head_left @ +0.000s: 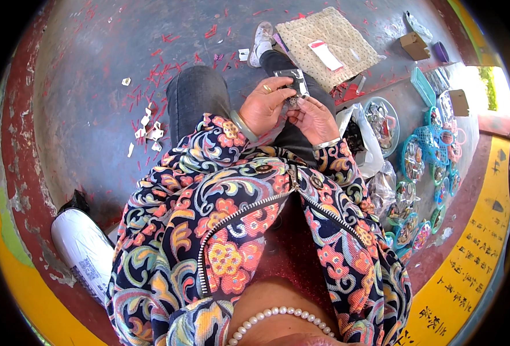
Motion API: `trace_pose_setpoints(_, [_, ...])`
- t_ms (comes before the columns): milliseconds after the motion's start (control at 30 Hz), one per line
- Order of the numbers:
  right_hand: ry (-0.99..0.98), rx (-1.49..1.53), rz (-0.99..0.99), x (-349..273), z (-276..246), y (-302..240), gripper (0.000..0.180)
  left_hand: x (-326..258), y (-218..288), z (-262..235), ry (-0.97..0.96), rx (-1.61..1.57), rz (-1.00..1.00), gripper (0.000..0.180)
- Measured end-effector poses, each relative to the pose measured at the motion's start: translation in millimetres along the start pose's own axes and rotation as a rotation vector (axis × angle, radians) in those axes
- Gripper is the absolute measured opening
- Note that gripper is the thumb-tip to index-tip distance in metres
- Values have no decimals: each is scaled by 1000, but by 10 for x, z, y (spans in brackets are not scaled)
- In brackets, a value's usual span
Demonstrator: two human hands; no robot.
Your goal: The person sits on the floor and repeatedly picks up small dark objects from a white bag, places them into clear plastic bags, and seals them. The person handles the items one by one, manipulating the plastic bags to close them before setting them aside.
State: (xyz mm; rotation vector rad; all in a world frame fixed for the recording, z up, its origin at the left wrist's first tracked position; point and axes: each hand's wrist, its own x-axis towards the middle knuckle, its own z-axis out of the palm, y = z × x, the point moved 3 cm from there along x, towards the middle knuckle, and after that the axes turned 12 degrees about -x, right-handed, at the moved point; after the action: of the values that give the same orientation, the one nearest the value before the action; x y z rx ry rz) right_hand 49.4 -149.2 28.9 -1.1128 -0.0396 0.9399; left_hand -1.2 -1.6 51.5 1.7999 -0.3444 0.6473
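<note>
The person is sitting on the floor (93,86), looking down over a flowered jacket (232,230) at two hands working above the lap. The left hand (263,106), wearing one ring and one green bangle, is closing its grip on a small clear packet (292,81) with a dark backing, thumb and fingers pinching its lower edge. The right hand (312,118), wearing one silvery bangle, is curling its fingers toward the same packet's lower end, its fingertips meeting a small dark piece there; whether it is pinching that piece cannot be told. The packet is hanging just above the right knee, between both hands.

One white shoe (262,40) is showing beyond the knees. One quilted beige cloth (330,37) is lying on the floor beyond the hands, with one red-and-white card (325,55) resting on it. To the right, one white plastic bag (361,135) is lying open just beside the right forearm, and one round blue tray (384,121) of small trinkets is sitting next to it. Further right, many round blue-rimmed items (433,150) are lying clustered; their count cannot be told. Two small cardboard boxes (415,45) are sitting well apart near the far edge. One white sack (85,248) is lying at the left.
</note>
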Motion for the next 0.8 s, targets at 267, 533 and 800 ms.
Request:
trace_pose_setpoints(267, [127, -168, -142, 7, -85, -73, 12, -60, -269, -9, 132, -753, -668, 30])
trace_pose_setpoints(533, [206, -357, -226, -39, 6, -84, 16, -154, -355, 101, 105, -977, -989, 18])
trace_pose_setpoints(800, [278, -334, -254, -51, 41, -151, 20, -175, -378, 125, 110, -1070, -1043, 14])
